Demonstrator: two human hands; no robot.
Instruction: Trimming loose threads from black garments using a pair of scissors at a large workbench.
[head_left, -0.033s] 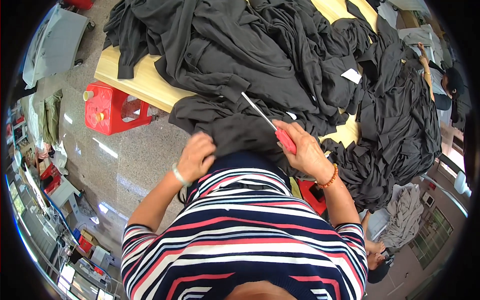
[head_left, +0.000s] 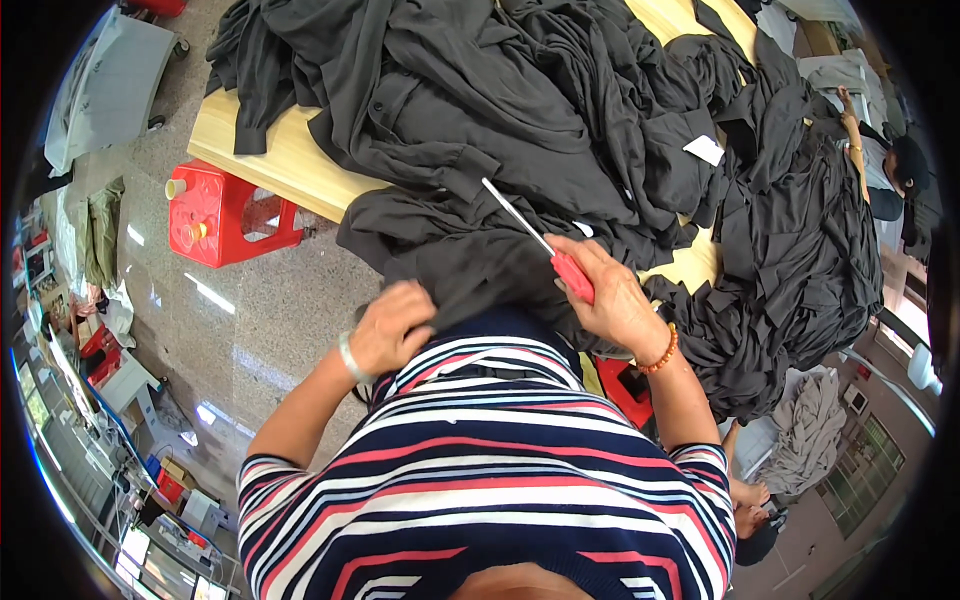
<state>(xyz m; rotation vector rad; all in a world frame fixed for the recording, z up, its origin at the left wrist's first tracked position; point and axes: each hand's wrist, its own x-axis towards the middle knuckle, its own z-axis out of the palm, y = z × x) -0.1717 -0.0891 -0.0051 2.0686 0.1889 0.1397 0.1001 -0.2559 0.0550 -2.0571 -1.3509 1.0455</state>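
My right hand (head_left: 618,305) is closed round the red handle of a screwdriver-like tool (head_left: 520,222). Its slim metal shaft points up and left over the dark cloth. My left hand (head_left: 393,325) has its fingers curled at the edge of a dark grey garment (head_left: 470,265), which lies bunched between my hands and hangs over the table's near edge against me. The fingertips of this hand are partly hidden and a little blurred. A large heap of similar dark garments (head_left: 480,110), one showing a button, covers most of the wooden table (head_left: 290,165).
Left of the table, a red plastic stool (head_left: 215,215) with two thread spools on it stands on the speckled floor. A white wheeled cart (head_left: 110,90) is farther left. More dark garments (head_left: 800,240) pile up on the right, where other people sit near grey cloth (head_left: 800,430).
The two frames are nearly alike. My left hand has shifted slightly down, and the tool's tip has moved up a little.
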